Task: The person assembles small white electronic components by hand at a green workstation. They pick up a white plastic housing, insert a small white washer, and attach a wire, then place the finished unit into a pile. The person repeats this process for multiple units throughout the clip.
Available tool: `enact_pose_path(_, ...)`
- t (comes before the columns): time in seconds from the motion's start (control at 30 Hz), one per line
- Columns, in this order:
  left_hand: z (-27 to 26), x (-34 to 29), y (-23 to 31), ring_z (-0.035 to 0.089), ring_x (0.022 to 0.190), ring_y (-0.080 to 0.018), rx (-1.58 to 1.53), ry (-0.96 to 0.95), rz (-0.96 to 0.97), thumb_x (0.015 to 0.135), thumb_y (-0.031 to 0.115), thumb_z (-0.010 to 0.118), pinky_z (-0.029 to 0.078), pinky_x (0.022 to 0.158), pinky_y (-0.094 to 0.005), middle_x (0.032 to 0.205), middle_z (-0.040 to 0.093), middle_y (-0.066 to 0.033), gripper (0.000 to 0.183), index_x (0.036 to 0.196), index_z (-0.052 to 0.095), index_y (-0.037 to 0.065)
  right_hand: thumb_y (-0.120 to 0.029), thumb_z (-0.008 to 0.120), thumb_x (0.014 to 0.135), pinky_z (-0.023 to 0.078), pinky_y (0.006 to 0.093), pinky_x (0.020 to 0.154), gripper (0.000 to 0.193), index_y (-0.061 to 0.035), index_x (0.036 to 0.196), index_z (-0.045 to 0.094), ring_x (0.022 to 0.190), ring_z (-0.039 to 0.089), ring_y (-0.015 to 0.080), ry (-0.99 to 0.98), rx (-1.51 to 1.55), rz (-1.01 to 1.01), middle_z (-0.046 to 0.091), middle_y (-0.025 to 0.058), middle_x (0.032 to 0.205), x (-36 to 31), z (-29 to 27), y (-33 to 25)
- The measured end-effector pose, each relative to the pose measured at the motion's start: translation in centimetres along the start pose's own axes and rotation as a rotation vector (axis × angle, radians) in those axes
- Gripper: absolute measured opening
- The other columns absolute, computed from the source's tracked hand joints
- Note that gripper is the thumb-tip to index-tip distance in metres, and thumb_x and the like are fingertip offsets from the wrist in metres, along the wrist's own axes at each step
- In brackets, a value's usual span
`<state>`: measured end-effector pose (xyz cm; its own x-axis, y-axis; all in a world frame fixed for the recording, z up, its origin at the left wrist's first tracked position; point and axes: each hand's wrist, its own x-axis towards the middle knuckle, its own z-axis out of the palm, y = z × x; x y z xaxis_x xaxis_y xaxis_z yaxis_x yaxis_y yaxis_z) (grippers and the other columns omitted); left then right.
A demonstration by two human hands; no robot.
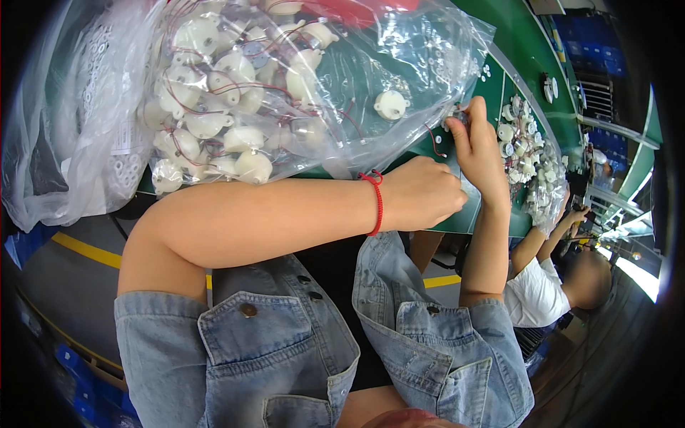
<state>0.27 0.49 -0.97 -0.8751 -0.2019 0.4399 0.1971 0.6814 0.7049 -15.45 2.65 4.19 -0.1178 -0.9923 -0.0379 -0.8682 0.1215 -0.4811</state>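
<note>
My left hand (422,194), a red braided cord at its wrist, is curled closed by the table's near edge. Whatever lies inside its fingers is hidden. Just beyond it, my right hand (479,146) pinches with thumb and forefinger at a small pale piece, too small to make out, beside the edge of a clear plastic bag (360,68). Under the bag's film lie many round white plastic-cased parts (235,75) with thin red and dark wires. One such round part (392,105) sits apart from the heap. A short red wire (434,140) shows between the bag and my right hand.
The green table (510,43) carries a second heap of small white parts (524,143) at the right, partly in clear plastic. A bag of small white rings (96,71) lies at the far left. Another person in a white shirt (539,292) sits along the table to the right.
</note>
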Motion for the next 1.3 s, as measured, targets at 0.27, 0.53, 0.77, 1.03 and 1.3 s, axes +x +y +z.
enact_pose_path(0.27, -0.1, 0.2, -0.4, 0.064, 0.078, -0.0270, -0.016, -0.030, -0.017, 0.092, 0.022, 0.059, 0.052, 0.074, -0.0395, 0.079, 0.065, -0.0082, 0.020, 0.082, 0.066, 0.006, -0.010, 0.060, 0.095, 0.044, 0.0457, 0.061, 0.022, -0.0010, 0.102, 0.041, 0.072, 0.058, 0.0442, 0.023, 0.014, -0.090, 0.059, 0.0238, 0.080, 0.7, 0.2, 0.6)
enact_pose_path(0.53, -0.6, 0.4, -0.1, 0.064, 0.082, -0.0272, -0.082, -0.042, -0.047, 0.093, 0.020, 0.058, 0.051, 0.075, -0.0399, 0.081, 0.063, -0.0081, 0.016, 0.093, 0.068, 0.008, -0.030, 0.042, 0.107, 0.026, 0.0228, 0.048, 0.021, -0.0102, 0.101, 0.047, 0.056, 0.030, 0.0076, 0.152, 1.407, 0.312, 0.034, -0.0014, 0.069, -1.8, 0.3, 3.1)
enact_pose_path(0.77, -1.3, 0.8, 0.3, 0.064, 0.083, -0.0260, -0.104, -0.055, -0.063, 0.092, 0.019, 0.060, 0.052, 0.075, -0.0386, 0.081, 0.063, -0.0071, 0.015, 0.098, 0.069, 0.009, -0.034, 0.043, 0.106, 0.025, 0.0228, 0.046, 0.026, -0.0102, 0.101, 0.050, 0.054, 0.030, 0.0084, 0.087, 1.786, 0.233, 0.034, -0.0011, 0.067, -3.1, -0.1, 2.1)
enact_pose_path(1.03, -2.1, 1.4, 0.7, 0.066, 0.081, -0.0279, -0.123, -0.089, -0.075, 0.090, 0.013, 0.061, 0.054, 0.072, -0.0381, 0.091, 0.066, -0.0092, 0.030, 0.119, 0.066, 0.010, -0.033, 0.041, 0.106, 0.027, 0.0228, 0.048, 0.026, -0.0093, 0.105, 0.051, 0.055, 0.031, 0.0078, 0.354, 1.551, 0.155, 0.038, -0.0013, 0.068, -4.7, -3.0, 2.3)
enact_pose_path(1.3, -2.1, 1.8, 1.1, 0.067, 0.084, -0.0297, -0.136, -0.089, -0.087, 0.092, 0.012, 0.061, 0.055, 0.073, -0.0378, 0.102, 0.067, -0.0108, 0.035, 0.127, 0.061, 0.010, -0.024, 0.062, 0.097, 0.042, 0.0333, 0.063, 0.023, -0.0022, 0.099, 0.058, 0.070, 0.052, 0.0188, 1.056, -0.045, 0.398, 0.055, 0.0059, 0.075, -5.4, -8.5, 11.9)
